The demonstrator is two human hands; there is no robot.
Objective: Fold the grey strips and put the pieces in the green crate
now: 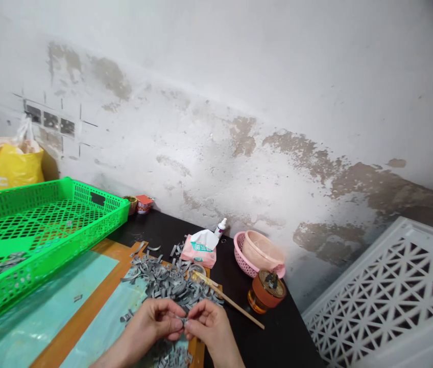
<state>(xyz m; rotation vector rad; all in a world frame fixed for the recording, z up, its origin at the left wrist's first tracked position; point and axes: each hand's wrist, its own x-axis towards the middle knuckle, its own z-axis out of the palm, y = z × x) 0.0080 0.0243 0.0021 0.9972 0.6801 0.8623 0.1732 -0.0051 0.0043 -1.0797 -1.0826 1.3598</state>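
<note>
My left hand (157,321) and my right hand (209,323) meet fingertip to fingertip at the bottom middle. Both are closed in a pinch around a small grey strip (184,321), mostly hidden by the fingers. Just beyond them spreads a heap of loose grey strips (166,278), flat and curled. Below my hands lies another pile of small grey pieces (172,355). A wooden stick (241,310), possibly a brush handle, slants away to the right of the heap.
A green plastic crate (97,217) holding grey pieces stands left. Behind the heap are a tissue pack (201,253) and a white bottle (221,226). Pink baskets (245,255) and a jar (266,291) stand right, near a white lattice crate (385,296). A yellow bag (13,166) sits far left.
</note>
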